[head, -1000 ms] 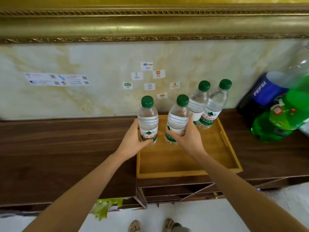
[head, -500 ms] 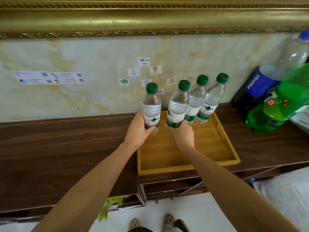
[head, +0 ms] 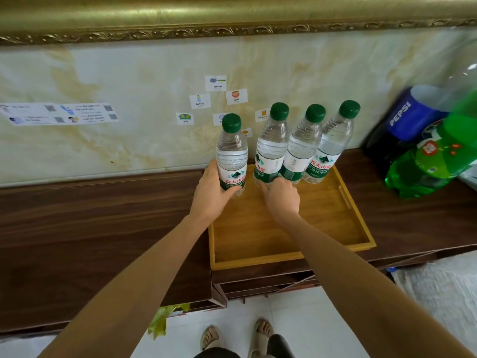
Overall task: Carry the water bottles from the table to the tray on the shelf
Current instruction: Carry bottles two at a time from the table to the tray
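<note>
Two bare feet in tan slide sandals point(head: 260, 337) show at the very bottom on the white tile floor point(head: 304, 321), with a bit of leafy green plant point(head: 161, 319) poking out under the edge of the dark brown wooden shelf point(head: 98, 228). Both forearms reach up from there to the shallow rectangular light-wood tray point(head: 289, 257) sitting on that shelf.

The left hand point(head: 210, 193) has its fingers wrapped around the lower labelled part of a clear plastic water bottle with a green cap point(head: 231, 153), held upright right at the tray's far-left corner; can't really tell if its base is touching the tray or just above it. The right hand point(head: 281, 195) is curled around the bottom of a second clear green-capped water bottle point(head: 272, 148), upright over the back of the tray. Just beside it to the right stand two more green-capped water bottles point(head: 317, 151), packed close together along the tray's far edge, so all four make a row.

Further right on the shelf, well apart from the tray, there's a big dark Pepsi bottle with a blue label point(head: 402, 120) and a large green soda bottle point(head: 433, 161) leaning in front of it. Behind everything is a cream marble-look wall point(head: 129, 81) with small picture word stickers point(head: 215, 83), a strip of printed labels point(head: 59, 113) off to the left, and a gold ornate frame moulding point(head: 232, 19) across the top.
</note>
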